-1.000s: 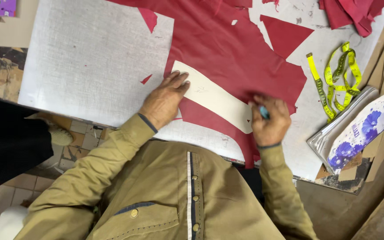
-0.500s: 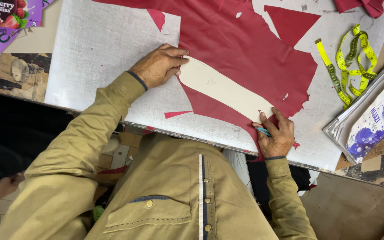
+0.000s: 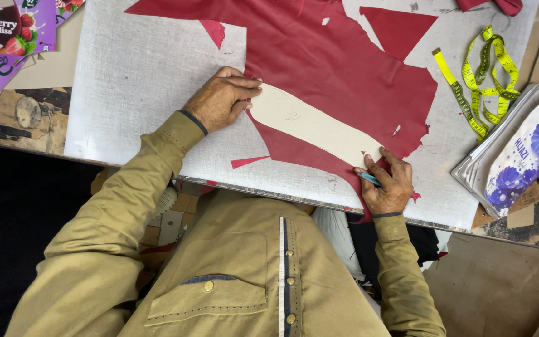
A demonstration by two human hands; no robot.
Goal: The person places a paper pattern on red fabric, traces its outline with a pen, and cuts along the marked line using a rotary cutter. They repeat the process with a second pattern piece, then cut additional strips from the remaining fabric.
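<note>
Hands worked at the middle of the frame, on a white textured cutting board point(image 3: 138, 81) that covered most of the counter point(image 3: 7, 122). The left hand point(image 3: 223, 100) lay palm down at centre left, fingers extended and pressed flat on the left end of a long cream-coloured paper pattern piece point(image 3: 313, 125), its grip not closed round anything. The olive sleeve point(image 3: 132, 193) ran down and left from that wrist, elbow bent.

The pattern piece lay slantwise from the left hand down to the right hand, on top of a large irregular sheet of dark red fabric point(image 3: 332, 62) spread over the upper middle of the board. The right hand point(image 3: 389, 184), at lower right of centre, had its fingers curled shut on a small teal marking tool point(image 3: 369, 179), the tip touching the right end of the pattern near the board's front edge.

A small red fabric scrap point(image 3: 249, 161) lay on the board between the hands. At the upper right, a yellow measuring tape point(image 3: 478, 78) lay coiled loosely, and just below it sat a white packet with purple flowers point(image 3: 525, 150). Purple printed packaging point(image 3: 7, 43) showed at the upper left corner.
</note>
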